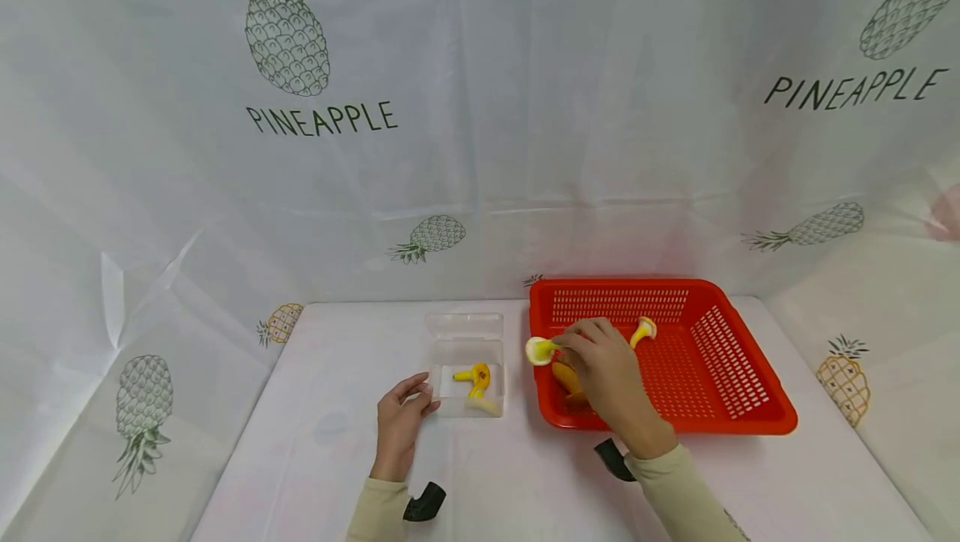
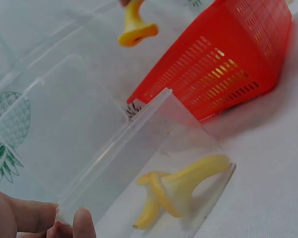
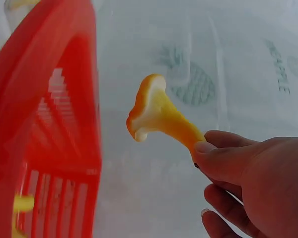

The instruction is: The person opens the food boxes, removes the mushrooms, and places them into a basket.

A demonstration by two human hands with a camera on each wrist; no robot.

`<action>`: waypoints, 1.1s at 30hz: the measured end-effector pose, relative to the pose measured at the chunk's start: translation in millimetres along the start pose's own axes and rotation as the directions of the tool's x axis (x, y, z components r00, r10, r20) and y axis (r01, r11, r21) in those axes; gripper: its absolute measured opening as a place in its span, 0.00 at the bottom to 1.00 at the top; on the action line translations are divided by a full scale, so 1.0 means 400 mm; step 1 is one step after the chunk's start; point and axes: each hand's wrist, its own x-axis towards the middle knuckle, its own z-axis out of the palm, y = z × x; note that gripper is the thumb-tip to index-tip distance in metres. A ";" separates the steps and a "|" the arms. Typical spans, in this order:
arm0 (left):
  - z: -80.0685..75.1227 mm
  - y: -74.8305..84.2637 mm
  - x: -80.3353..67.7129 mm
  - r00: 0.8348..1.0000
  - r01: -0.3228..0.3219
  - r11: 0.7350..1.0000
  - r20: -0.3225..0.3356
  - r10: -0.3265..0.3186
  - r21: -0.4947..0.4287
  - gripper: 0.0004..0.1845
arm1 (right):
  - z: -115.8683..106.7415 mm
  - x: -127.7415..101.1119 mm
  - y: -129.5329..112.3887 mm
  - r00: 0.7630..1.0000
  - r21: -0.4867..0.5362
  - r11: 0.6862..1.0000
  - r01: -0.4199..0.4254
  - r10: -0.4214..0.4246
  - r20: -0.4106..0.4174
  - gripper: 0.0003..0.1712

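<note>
Nearest to us, our left hand [image 1: 400, 425] rests on the white worktop [image 1: 322, 459] with its fingers loosely curled, the fingertips touching the near left corner of a clear plastic box [image 1: 467, 375]. It steadies the box rather than grips it. Inside the box lie two yellow toy mushrooms [image 2: 176, 191], and its lid [image 1: 465, 325] stands open on the far side.

Just to the right, our right hand [image 1: 603, 371] pinches the stem of another toy mushroom [image 1: 540, 350] between thumb and fingertips. It holds the mushroom in the air above the left rim of the red basket [image 1: 750, 409], with the cap pointing left toward the box. Beneath the hand, one more orange mushroom [image 1: 564, 377] lies on the basket floor, and a further one [image 1: 642, 330] lies toward the far wall.

We judge the grip slim: only the stem's end is pinched, so the mushroom could swivel or slip and drop onto the worktop between basket and box. The box is light and only touched at one corner, so a nudge from the right hand might shove it or knock the lid down.
</note>
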 end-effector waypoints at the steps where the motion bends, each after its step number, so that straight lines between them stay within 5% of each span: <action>1: 0.000 0.000 0.000 1.000 0.001 1.000 0.000 -0.001 -0.001 0.20 | -0.014 -0.008 0.013 1.000 -0.008 1.000 -0.009 0.009 -0.010 0.15; 9: 0.000 -0.001 0.001 1.000 0.002 1.000 -0.007 -0.002 -0.001 0.20 | -0.098 -0.085 0.111 0.996 -0.116 0.990 -0.085 0.080 -0.049 0.18; 17: -0.001 -0.003 0.002 1.000 -0.005 1.000 -0.005 0.005 -0.007 0.20 | -0.141 -0.145 0.178 0.982 -0.177 0.967 -0.182 0.188 0.017 0.17; 33: 0.001 0.001 -0.006 1.000 -0.003 1.000 -0.007 0.003 0.013 0.20 | -0.124 -0.153 0.177 0.970 -0.165 0.965 -0.202 0.220 0.100 0.17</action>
